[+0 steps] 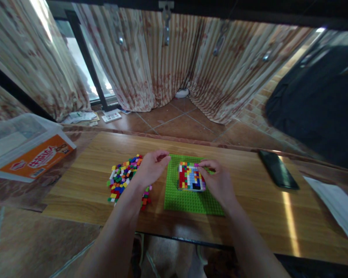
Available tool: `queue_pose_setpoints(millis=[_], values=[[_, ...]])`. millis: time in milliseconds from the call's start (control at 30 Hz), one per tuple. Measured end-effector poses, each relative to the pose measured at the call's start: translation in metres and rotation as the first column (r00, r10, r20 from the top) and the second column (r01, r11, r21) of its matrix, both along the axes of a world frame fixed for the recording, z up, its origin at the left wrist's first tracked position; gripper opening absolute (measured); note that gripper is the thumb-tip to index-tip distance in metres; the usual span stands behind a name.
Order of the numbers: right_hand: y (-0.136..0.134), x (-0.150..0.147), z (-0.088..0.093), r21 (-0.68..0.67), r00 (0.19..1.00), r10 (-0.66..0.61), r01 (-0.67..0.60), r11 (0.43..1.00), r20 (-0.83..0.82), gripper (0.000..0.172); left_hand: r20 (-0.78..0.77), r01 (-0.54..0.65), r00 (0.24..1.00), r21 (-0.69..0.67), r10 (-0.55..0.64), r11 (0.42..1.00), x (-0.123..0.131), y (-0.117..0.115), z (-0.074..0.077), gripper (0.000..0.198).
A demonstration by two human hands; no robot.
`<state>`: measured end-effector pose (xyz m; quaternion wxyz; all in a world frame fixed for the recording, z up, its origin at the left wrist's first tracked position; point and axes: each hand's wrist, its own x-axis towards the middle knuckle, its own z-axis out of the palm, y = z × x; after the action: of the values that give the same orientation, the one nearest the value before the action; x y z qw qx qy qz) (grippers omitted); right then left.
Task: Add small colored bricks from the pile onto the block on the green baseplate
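A green studded baseplate (pixel 181 204) lies on the wooden table, bearing a block of toy bricks (pixel 191 178) in many colours. At that block's far right corner, my right hand (pixel 217 179) pinches a small pink brick (pixel 196 165). My left hand (pixel 152 168) hovers by the baseplate's far left corner, thumb and fingers curled together. Whether anything small sits between those fingertips cannot be made out. Beneath and left of my left forearm spreads a pile of loose bricks (pixel 123 177), partly hidden by the arm.
A clear plastic box (pixel 34 148) with an orange label stands at the left. On the table's right side (pixel 249 216) lie a dark phone (pixel 278 170) and, farther right, a white sheet (pixel 333 204). Striped curtains (pixel 168 61) hang beyond the table.
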<state>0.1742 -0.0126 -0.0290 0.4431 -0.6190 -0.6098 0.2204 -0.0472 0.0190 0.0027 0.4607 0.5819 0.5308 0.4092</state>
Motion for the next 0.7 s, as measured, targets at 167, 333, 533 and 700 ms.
queue_pose_setpoints(millis=[167, 333, 533, 700], values=[[0.005, -0.003, -0.009, -0.189, 0.9, -0.113, 0.035, 0.981, -0.421, 0.037, -0.037, -0.016, 0.999, 0.01, 0.016, 1.0, -0.003, 0.001, -0.002, 0.019], [0.007, -0.006, -0.01, -0.206, 0.802, -0.152, 0.037, 0.978, -0.577, 0.044, -0.04, -0.031, 0.999, 0.008, 0.031, 0.999, -0.007, 0.002, -0.004, 0.022], [0.007, -0.007, -0.012, -0.247, 0.781, -0.177, 0.031, 0.969, -0.598, 0.049, -0.102, -0.177, 0.978, 0.076, 0.184, 0.981, -0.039, 0.01, -0.003, 0.024], [0.006, -0.004, -0.014, -0.265, 0.807, -0.17, 0.017, 0.964, -0.566, 0.051, -0.434, -0.406, 0.801, 0.113, 0.413, 0.907, -0.086, 0.017, -0.005, 0.031]])
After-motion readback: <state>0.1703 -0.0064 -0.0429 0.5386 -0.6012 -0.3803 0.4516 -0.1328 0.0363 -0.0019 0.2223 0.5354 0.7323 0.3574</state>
